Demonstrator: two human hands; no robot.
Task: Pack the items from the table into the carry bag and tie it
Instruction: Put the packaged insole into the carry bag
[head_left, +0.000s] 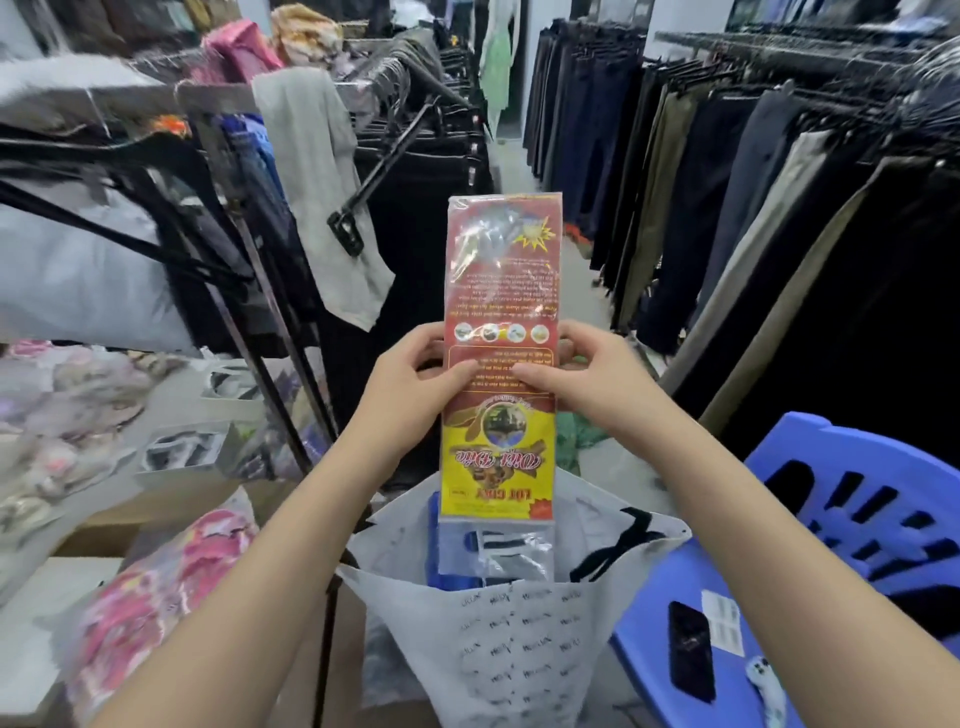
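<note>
I hold a long red and yellow printed packet (502, 280) upright and upside down in front of me. My left hand (415, 387) grips its left edge and my right hand (582, 382) grips its right edge, thumbs meeting on its face. Its lower end, a clear part showing striped fabric, reaches into the open mouth of a white carry bag (519, 639) with small black print and black handles. Blue items lie inside the bag under the packet.
A blue plastic chair (852, 519) stands at the right with a black phone (691, 649) and a paper label on its seat. Racks of hanging trousers line both sides of the aisle. Bagged colourful clothes (150, 597) lie on the table at the left.
</note>
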